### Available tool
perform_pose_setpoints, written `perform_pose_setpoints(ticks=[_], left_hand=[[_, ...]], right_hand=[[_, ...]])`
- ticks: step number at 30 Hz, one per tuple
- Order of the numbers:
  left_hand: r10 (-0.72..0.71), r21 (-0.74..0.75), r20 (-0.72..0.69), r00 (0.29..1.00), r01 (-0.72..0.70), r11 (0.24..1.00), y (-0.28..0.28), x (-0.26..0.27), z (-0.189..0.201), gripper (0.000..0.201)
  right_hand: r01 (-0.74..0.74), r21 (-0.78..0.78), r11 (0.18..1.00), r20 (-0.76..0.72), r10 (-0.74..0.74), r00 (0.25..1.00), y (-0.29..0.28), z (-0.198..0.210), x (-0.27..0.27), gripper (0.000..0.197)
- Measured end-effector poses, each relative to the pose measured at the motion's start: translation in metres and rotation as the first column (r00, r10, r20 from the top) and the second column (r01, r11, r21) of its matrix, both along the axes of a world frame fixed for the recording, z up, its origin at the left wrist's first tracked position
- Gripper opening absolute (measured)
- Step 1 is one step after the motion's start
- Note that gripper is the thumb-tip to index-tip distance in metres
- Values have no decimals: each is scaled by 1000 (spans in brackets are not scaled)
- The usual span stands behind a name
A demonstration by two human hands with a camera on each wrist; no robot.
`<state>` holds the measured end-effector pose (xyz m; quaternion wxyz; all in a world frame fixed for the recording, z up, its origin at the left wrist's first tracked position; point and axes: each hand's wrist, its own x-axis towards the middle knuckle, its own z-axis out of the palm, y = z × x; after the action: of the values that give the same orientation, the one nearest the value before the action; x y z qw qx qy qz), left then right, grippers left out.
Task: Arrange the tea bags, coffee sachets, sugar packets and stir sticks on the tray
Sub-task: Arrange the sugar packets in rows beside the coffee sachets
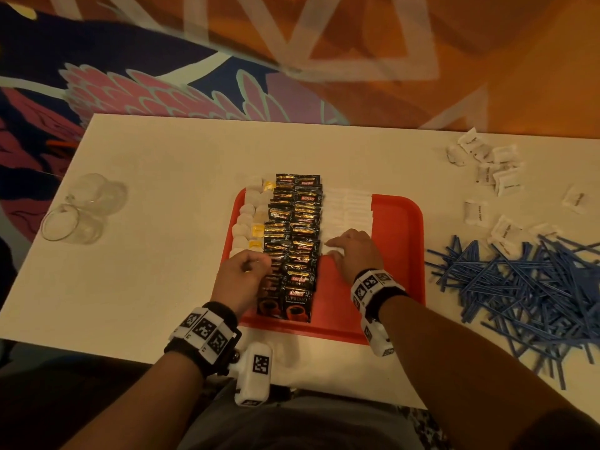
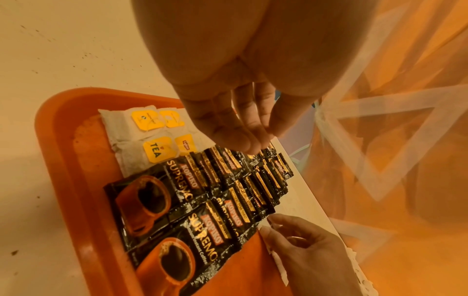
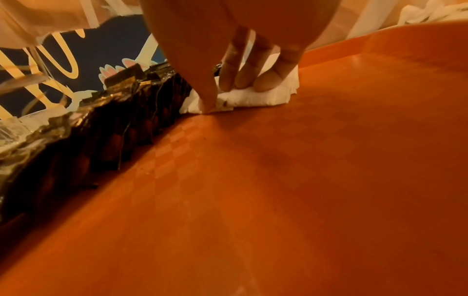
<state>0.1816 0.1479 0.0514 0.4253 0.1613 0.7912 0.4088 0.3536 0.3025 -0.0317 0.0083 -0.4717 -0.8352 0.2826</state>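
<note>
White table (image 1: 156,228), red tray (image 1: 402,254) mid-surface: right hand (image 1: 354,254) pinching sugar packet (image 3: 253,98) beside coffee sachets (image 1: 292,241), left hand (image 1: 242,274) loosely curled, empty; risks nudging overlapped rows askew.

Dim, warm orange cast in all 3 views. Head view soft w/ blurred, bent edges (wide-angle). Right wrist view blurry up close; soft shadows under hands.
</note>
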Motion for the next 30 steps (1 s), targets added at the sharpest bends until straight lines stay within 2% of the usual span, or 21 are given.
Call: perform_pose_setpoints(ticks=[9,14,18,21,24,26,30], left_hand=[[-49,-18,-39,998,48,999,0,4,4,10],[-79,-34,-23,997,78,996,6,9,7,10],[-111,-29,-3,994,111,993,27,27,7,8],[-235,-38,-39,971,233,972,54,56,8,11],[-440,-58,-165,882,437,898,91,93,4,15],[-565,-83,-273,778,566,820,121,122,-2,15],[-792,-205,-428,434,808,553,190,189,-12,12]], right_hand=[[9,25,1000,23,-9,1000,2,0,3,25],[52,-8,999,-8,-52,999,3,16,8,25],[116,-41,992,-34,-117,993,5,34,39,25],[220,-70,973,-39,-223,974,9,44,82,25],[352,-147,924,-73,-365,928,12,46,133,23],[401,-173,900,-54,-415,908,14,46,169,23],[479,-172,861,31,-481,876,14,44,240,25]])
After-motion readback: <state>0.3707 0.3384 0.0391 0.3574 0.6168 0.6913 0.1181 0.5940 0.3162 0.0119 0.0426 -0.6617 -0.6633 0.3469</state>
